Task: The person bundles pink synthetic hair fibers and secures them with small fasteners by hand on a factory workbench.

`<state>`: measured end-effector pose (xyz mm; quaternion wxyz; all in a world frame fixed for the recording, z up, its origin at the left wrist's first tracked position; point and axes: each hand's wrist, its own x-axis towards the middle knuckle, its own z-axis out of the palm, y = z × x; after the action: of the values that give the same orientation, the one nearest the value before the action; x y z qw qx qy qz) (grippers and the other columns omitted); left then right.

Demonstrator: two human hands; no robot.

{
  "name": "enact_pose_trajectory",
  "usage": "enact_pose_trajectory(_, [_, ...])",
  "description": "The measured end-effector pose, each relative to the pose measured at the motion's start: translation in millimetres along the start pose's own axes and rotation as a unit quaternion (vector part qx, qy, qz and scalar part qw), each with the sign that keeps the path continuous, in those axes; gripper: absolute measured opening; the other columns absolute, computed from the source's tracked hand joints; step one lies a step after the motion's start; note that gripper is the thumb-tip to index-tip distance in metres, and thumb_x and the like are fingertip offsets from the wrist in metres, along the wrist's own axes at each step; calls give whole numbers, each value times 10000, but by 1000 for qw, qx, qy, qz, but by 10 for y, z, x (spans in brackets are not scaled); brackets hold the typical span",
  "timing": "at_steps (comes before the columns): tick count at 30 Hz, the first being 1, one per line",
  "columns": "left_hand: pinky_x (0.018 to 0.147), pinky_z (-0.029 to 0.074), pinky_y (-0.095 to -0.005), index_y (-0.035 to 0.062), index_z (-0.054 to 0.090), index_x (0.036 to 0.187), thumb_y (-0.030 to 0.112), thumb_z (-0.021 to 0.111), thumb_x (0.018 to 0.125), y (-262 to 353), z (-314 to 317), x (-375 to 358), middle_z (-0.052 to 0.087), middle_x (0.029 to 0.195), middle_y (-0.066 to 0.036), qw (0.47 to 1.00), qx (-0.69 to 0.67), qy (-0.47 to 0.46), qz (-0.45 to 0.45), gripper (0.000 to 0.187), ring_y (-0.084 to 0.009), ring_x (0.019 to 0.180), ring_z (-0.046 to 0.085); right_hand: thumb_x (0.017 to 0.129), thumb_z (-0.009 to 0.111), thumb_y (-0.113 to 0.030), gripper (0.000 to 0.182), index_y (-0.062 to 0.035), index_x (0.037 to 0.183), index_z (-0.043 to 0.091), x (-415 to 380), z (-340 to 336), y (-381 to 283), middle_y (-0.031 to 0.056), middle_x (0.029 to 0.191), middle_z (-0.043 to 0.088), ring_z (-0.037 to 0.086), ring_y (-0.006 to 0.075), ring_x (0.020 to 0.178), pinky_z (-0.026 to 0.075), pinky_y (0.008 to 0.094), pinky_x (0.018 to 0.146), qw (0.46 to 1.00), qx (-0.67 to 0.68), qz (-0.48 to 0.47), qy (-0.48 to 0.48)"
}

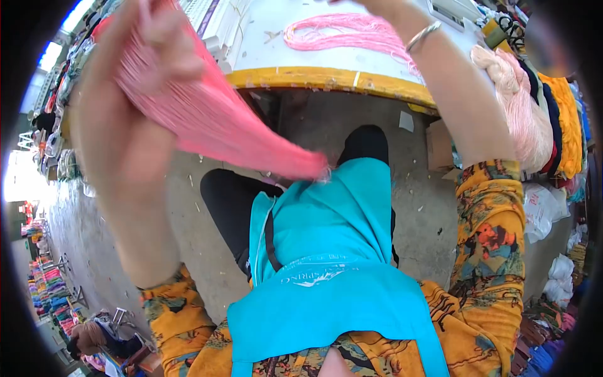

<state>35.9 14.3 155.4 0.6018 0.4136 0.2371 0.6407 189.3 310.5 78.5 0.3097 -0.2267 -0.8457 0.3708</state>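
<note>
My left hand [164,53], blurred by motion, is raised at the upper left with its fingers around a bright pink skein of yarn [220,119]. The skein stretches down and to the right, and its loose end hangs above my lap. My right hand [377,5] is mostly cut off by the top edge, so its fingers cannot be made out. A twisted silver bracelet [423,36] circles the right wrist. Beneath that arm, a looped lighter pink skein [345,31] lies on the white tabletop [264,56].
A yellow edge [301,78] runs along the table's front. White boxed items [217,25] stand at its left. Pale pink yarn [524,113] and orange yarn [565,125] hang at the right. A cardboard box [440,146] and plastic bags [541,210] sit below.
</note>
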Motion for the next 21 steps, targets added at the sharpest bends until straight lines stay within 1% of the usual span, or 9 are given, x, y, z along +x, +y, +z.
enact_pose_trajectory(2, [768, 455, -276, -85, 558, 1195, 253, 431, 1000, -347, 206, -153, 549, 784, -68, 977, 174, 94, 83, 410, -142, 740, 540, 797, 620, -205, 181, -34, 810, 679, -44, 104, 472, 39, 651, 621, 555, 129, 530, 472, 279, 513, 995, -96, 11, 27])
enact_pose_trajectory(3, [795, 465, -315, -84, 552, 1211, 275, 443, 992, -472, 258, -209, 588, 826, -105, 952, 255, 134, 106, 434, -184, 779, 568, 816, 660, -202, 224, -26, 948, 706, -128, 108, 515, 59, 768, 678, 633, 116, 701, 507, 250, 648, 987, -148, 56, 4])
enact_pose_trajectory(4, [724, 483, -297, -98, 573, 1187, 251, 471, 975, -571, 172, -260, 647, 940, -150, 960, 244, 63, 120, 420, -192, 842, 604, 805, 662, -218, 215, -44, 920, 715, -160, 129, 545, 71, 785, 697, 646, 129, 732, 523, 288, 684, 987, -144, 68, 17])
enact_pose_trajectory(8, [458, 379, -237, -79, 541, 1244, 261, 455, 994, -887, 419, -565, 577, 632, -86, 999, 29, 36, 13, 431, -103, 462, 464, 812, 598, -300, 286, -117, 989, 728, -134, 291, 677, 133, 1055, 691, 659, 313, 968, 514, 424, 856, 961, -229, 141, 69])
enact_pose_trajectory(13, [448, 302, -259, 12, 148, 1502, 337, 477, 966, -1262, 489, -921, 464, 557, 2, 994, -101, -7, 29, 708, -96, 433, 365, 796, 599, -349, 349, -73, 967, 727, -116, 299, 545, 171, 980, 697, 667, 328, 929, 517, 419, 816, 933, -257, 230, 101])
enact_pose_trajectory(16, [443, 283, -247, 101, 60, 1528, 393, 457, 1001, -1317, 508, -980, 463, 599, 14, 985, -144, -69, 59, 722, -68, 433, 355, 815, 581, -291, 333, -63, 1017, 715, -174, 296, 453, 179, 1041, 685, 659, 349, 978, 522, 420, 829, 928, -250, 260, 86])
enact_pose_trajectory(17, [449, 317, -243, 119, 239, 1485, 370, 475, 1000, -1304, 537, -985, 506, 638, 9, 980, -168, -74, 70, 595, -69, 459, 407, 822, 575, -292, 327, -56, 999, 716, -176, 302, 433, 185, 1033, 684, 662, 345, 965, 524, 417, 817, 928, -260, 252, 92])
enact_pose_trajectory(18, [449, 317, -243, 119, 239, 1485, 370, 475, 1000, -1289, 487, -971, 506, 638, 9, 980, -171, -74, 72, 595, -69, 459, 407, 822, 575, -292, 327, -56, 999, 716, -159, 300, 443, 185, 1033, 684, 662, 345, 965, 524, 417, 817, 927, -263, 252, 90])
enact_pose_trajectory(21, [484, 408, -230, 87, 530, 998, 328, 464, 1012, -1192, 348, -1036, 563, 697, -3, 970, -181, -136, 91, 250, -101, 526, 536, 820, 600, -313, 335, -47, 987, 716, -143, 248, 541, 186, 1031, 684, 663, 346, 955, 527, 416, 802, 928, -277, 240, 69])
